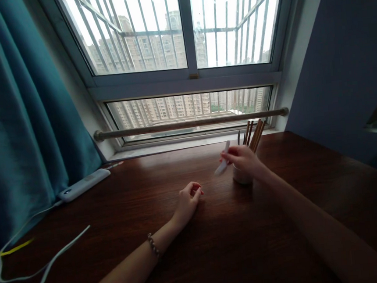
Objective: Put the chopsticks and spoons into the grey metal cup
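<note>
My right hand (242, 158) is closed in a pinch around a slim white utensil (222, 164), wider at its lower end and tilted above the table. Motion blur hides its exact kind. Just behind that hand stands a pale round holder (242, 176), partly covered by it. Several brown wooden chopsticks (257, 135) and a thin metal tool (239, 138) rise out of the holder. My left hand (188, 198) rests on the dark wooden table (224, 244), its fingers loosely curled, the thumb a little apart and nothing visible in it. A beaded bracelet (153, 245) circles the left wrist.
A white power strip (86, 185) lies at the left by the blue curtain (29, 98). White cable (53, 261) and a yellow strip (17, 247) are on the near left. Beyond the table's back edge, a metal rail (187, 124) crosses the window.
</note>
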### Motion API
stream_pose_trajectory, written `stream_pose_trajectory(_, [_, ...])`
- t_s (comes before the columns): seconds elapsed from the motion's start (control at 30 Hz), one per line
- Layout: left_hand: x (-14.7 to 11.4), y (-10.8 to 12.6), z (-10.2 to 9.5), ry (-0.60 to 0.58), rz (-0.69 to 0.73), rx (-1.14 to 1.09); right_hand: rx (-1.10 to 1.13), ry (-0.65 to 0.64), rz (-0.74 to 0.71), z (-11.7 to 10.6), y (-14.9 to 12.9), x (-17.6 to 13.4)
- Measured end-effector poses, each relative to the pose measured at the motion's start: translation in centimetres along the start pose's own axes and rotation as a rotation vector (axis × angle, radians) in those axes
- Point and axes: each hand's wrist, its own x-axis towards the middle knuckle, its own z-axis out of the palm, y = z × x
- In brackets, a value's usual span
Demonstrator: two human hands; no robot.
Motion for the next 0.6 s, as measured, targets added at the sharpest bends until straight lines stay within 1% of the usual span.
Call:
stream_pose_trajectory(0.03, [0.0, 0.0, 0.0, -0.001, -0.005, -0.004, 0.125, 0.201, -0.055, -1.5, -0.1, -0.1])
stream_pose_trajectory(0.07, [0.0, 0.0, 0.0, -0.001, -0.01, -0.006, 0.142, 0.318, -0.117, -2.8, -0.1, -0.3])
stream_pose_trajectory(0.1, [0.1, -0.1, 0.0, -0.002, -0.014, -0.007, 0.096, 0.423, -0.144, -4.0, 0.0, -0.4])
stream_pose_trajectory(0.13, [0.1, -0.1, 0.0, -0.001, -0.017, -0.009, 0.019, 0.495, -0.147, -4.9, 0.2, -0.6])
stream_pose_trajectory(0.2, [0.2, -0.3, 0.0, 0.0, -0.024, -0.013, -0.169, 0.546, -0.107, -6.2, 0.8, -0.6])
stream_pose_trajectory(0.27, [0.2, -0.5, 0.0, -0.002, -0.031, -0.019, -0.294, 0.495, -0.042, -6.6, 1.6, -0.3])
stream_pose_trajectory(0.4, [0.2, -0.8, 0.1, -0.01, -0.037, -0.034, -0.376, 0.25, 0.036, -5.7, 3.5, 0.8])
stream_pose_trajectory(0.5, [0.2, -0.7, 0.2, -0.011, -0.04, -0.039, -0.404, 0.116, 0.035, -4.6, 4.7, 1.4])
stream_pose_trajectory(0.6, [0.2, -0.5, 0.1, -0.008, -0.04, -0.039, -0.472, 0.034, 0.015, -3.7, 5.1, 1.7])
